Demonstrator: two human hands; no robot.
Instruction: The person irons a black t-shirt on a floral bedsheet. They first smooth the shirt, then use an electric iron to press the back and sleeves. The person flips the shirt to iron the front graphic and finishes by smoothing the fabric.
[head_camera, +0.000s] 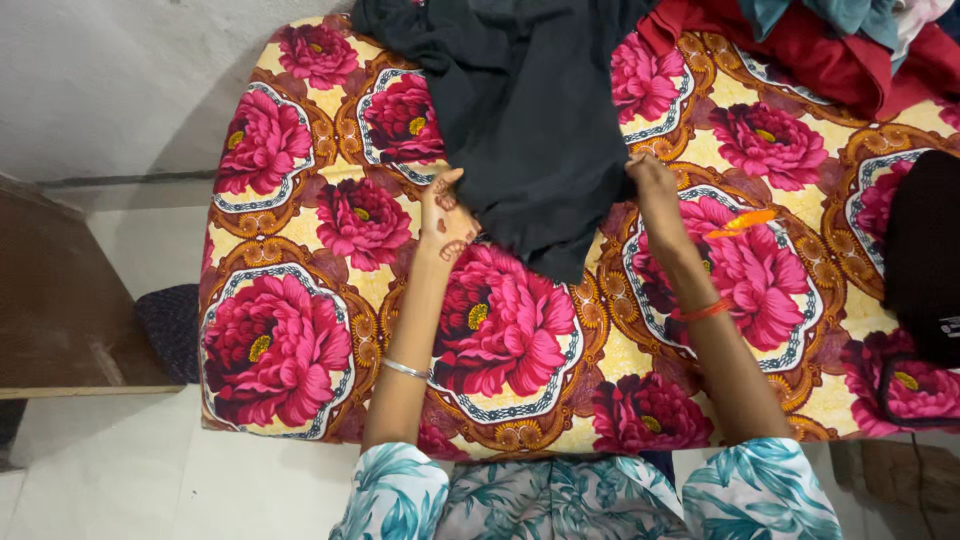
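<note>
A dark grey garment (525, 110) lies spread on a bed covered with a yellow sheet printed with big pink flowers (290, 330). My left hand (445, 215) pinches the garment's left lower edge, fingers closed on the cloth. At the garment's right edge my right hand (652, 185) grips the fabric in a closed fist. The garment's lower corner hangs down between my two hands.
A heap of red and teal clothes (820, 40) lies at the bed's far right. A black object (925, 250) rests on the right edge, and a small orange item (742, 222) beside my right forearm. A brown wooden surface (60, 300) stands left of the bed.
</note>
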